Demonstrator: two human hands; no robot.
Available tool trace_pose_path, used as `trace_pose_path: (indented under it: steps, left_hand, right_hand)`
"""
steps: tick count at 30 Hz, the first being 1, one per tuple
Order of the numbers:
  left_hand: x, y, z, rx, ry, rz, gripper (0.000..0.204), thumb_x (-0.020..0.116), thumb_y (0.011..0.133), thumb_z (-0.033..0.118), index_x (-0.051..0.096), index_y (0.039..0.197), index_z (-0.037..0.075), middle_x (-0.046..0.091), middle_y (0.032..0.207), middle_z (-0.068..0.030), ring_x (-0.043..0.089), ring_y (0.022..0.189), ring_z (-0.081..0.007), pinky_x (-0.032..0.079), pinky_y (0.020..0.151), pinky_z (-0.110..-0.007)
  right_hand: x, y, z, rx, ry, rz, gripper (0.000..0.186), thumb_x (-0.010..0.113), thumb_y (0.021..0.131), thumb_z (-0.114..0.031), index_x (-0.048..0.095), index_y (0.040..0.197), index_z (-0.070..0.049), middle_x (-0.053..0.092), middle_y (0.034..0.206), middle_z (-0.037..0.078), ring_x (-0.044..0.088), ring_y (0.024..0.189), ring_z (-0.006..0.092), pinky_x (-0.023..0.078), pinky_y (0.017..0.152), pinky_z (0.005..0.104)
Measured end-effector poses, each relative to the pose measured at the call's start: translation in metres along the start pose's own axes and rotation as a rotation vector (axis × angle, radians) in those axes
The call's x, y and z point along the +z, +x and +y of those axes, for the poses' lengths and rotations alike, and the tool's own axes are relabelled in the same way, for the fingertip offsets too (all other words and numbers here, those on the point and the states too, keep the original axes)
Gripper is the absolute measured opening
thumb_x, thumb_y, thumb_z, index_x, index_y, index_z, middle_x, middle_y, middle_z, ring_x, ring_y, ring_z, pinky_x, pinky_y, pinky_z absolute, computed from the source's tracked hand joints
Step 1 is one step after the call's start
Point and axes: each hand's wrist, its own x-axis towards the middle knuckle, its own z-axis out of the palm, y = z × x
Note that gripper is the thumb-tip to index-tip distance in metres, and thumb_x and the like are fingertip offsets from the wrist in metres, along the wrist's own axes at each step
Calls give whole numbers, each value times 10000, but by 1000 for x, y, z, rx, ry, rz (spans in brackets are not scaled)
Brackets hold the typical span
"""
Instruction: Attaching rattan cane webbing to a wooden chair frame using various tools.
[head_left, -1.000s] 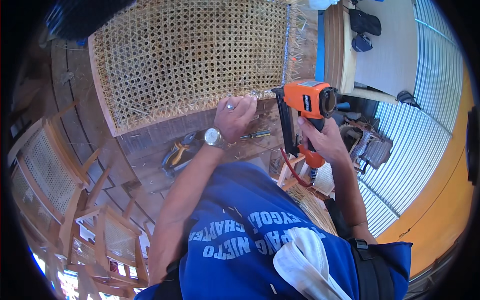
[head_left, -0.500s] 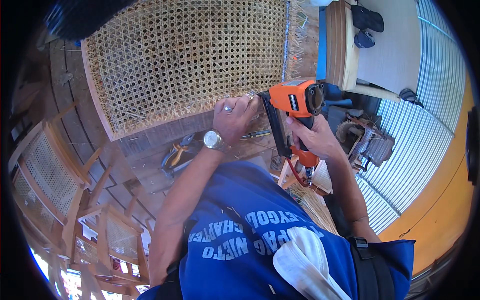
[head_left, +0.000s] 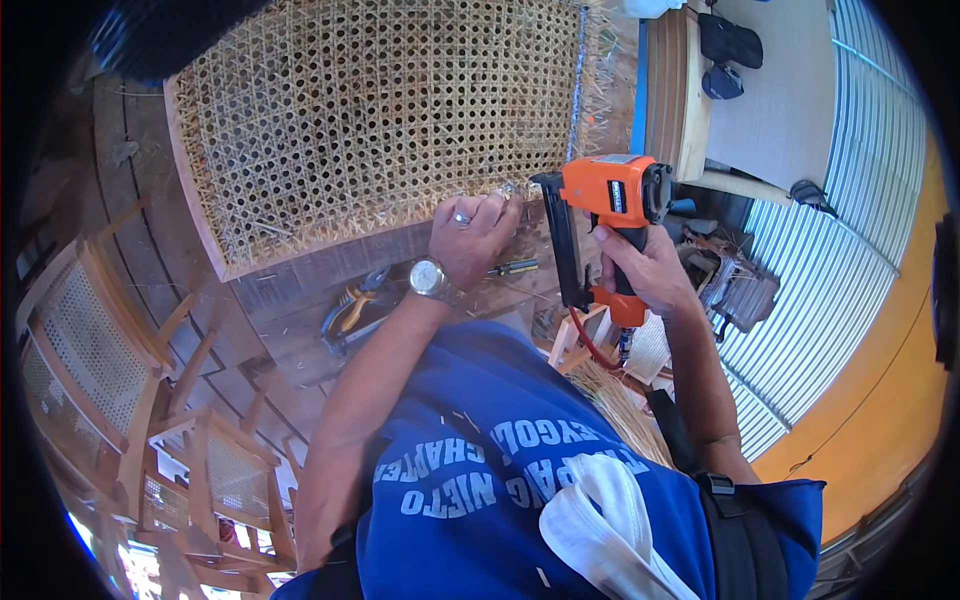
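A wooden bench [head_left: 285,322] carries the framed cane panel [head_left: 380,120], and a strip of it runs along the panel's near edge, narrowed by tools. The orange pneumatic stapler [head_left: 612,190] stands at the panel's near right corner, its nose close to the edge (whether they touch, I cannot tell). Beneath it, the right hand [head_left: 650,272] has its fingers clamped around the black grip. The left hand [head_left: 472,240], palm down, bends its fingers together over the panel's near edge; any pinch is hidden. Nearer than the panel lie pliers [head_left: 352,313] and a screwdriver [head_left: 517,267].
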Motion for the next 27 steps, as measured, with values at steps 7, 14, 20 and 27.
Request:
trace_pose_path:
  steps: [7,14,20,27]
  left_hand:
    - [3,-3,-4,48,13,19,367,674,809,206,710,1173,188,622,1110,24,582,936,-133,409,866,-353]
    - [2,-4,-4,55,41,5,380,677,801,199,713,1180,195,612,1120,22,579,935,-128,412,869,-351]
    - [2,-2,-4,55,43,23,370,674,805,198,715,1173,191,605,1115,28,574,929,-127,416,861,-349]
    - [-2,0,1,29,-17,24,369,636,801,185,677,1164,133,599,1118,-9,585,978,-144,433,876,-344]
  right_hand:
    - [4,3,2,13,-57,-66,190,620,1006,-223,612,927,-51,572,616,1,562,517,94,451,503,267]
    - [12,2,-1,-46,-104,-81,198,625,1006,-234,608,907,-64,571,600,-6,557,508,84,452,498,260]
    - [17,2,-13,-12,-92,-99,187,630,1005,-241,621,940,-66,582,613,-8,560,509,81,453,496,257]
    - [22,1,-16,-36,-140,-98,170,648,989,-221,617,1021,-57,584,634,-8,577,531,80,464,515,256]
